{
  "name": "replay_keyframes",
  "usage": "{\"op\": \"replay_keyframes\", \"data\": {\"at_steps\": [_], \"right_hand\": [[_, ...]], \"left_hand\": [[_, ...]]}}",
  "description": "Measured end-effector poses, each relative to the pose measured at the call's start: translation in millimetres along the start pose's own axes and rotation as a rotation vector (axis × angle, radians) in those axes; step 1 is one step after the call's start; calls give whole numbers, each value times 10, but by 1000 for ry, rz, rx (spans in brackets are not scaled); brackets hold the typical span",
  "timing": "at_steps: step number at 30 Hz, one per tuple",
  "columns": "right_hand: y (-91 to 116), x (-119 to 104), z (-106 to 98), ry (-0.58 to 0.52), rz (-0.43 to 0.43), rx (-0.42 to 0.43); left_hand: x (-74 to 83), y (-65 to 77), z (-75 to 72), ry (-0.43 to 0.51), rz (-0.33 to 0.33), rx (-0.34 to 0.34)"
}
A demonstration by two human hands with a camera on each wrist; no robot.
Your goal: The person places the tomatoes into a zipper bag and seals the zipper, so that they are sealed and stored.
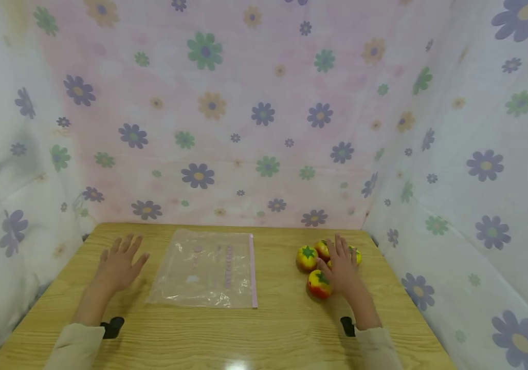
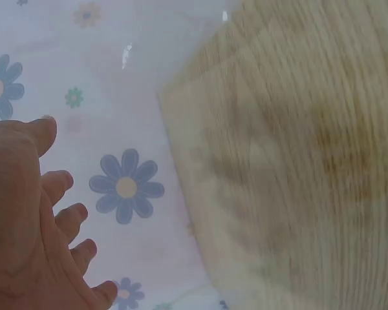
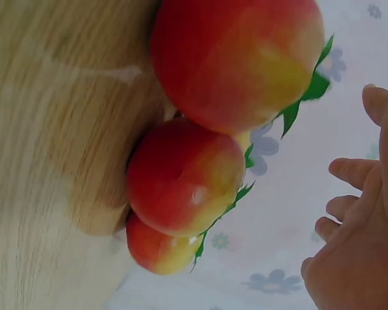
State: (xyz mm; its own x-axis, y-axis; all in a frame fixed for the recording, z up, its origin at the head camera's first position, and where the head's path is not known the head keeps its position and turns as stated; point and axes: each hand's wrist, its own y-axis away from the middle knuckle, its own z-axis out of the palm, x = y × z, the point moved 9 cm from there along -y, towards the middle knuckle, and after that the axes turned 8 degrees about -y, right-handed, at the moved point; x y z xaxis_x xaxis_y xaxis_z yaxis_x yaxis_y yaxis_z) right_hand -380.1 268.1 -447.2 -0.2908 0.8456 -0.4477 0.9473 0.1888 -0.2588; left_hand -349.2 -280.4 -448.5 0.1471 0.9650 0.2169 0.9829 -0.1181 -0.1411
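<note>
"Red and yellow, those fruits [image 1: 306, 262] right of centre in the frame: are you touching them?"

"No. The right wrist view shows a gap between them and my right hand [image 1: 344, 270]. My fingers are loosely spread, holding nothing."

"Which is easiest to grip?"

"The front fruit [image 1: 319, 289], I'd judge, lowest of the group in the frame. There's bare table to its left for my thumb."

"And how?"

"Straight down, fingers round its widest part, below the green leaves [image 1: 323, 277], so it doesn't roll into its neighbours. The skin looks smooth and might slip, so I'd make it snug, not hard."

"Your other hand?"

"My left hand [image 1: 117, 270], left of centre, has its fingers spread too, nothing in them. The clear bag [image 1: 185, 290] lies flat between my hands, its pink strip [image 1: 253, 272] facing the fruits."
</note>
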Motion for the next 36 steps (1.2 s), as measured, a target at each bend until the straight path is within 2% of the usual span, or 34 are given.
{"op": "replay_keyframes", "data": {"at_steps": [3, 7, 11, 16, 20, 25, 28, 32, 36], "right_hand": [[47, -121, 34, -43, -62, 18], [129, -280, 110, -85, -127, 26], [222, -462, 247, -143, -185, 8], [335, -692, 473, -262, -213, -76], [410, -839, 630, -376, -148, -165], [442, -988, 777, -540, -64, -226], [427, -1002, 870, -635, 16, -246], [398, -977, 1006, -743, 133, -282], [353, -969, 1127, -895, 233, -310]], "left_hand": [[81, 18, 21, 15, 44, 41], [226, 55, 47, 92, 115, 98], [367, 84, 71, 251, 157, 119], [541, 89, 94, 440, 186, 152], [671, 69, 120, 533, 193, 174], [823, 10, 213, 700, 166, 127], [935, -43, 308, 835, 149, 87], [1088, -94, 503, 1019, 85, 10], [1277, -111, 762, 1118, 9, -97]]}}
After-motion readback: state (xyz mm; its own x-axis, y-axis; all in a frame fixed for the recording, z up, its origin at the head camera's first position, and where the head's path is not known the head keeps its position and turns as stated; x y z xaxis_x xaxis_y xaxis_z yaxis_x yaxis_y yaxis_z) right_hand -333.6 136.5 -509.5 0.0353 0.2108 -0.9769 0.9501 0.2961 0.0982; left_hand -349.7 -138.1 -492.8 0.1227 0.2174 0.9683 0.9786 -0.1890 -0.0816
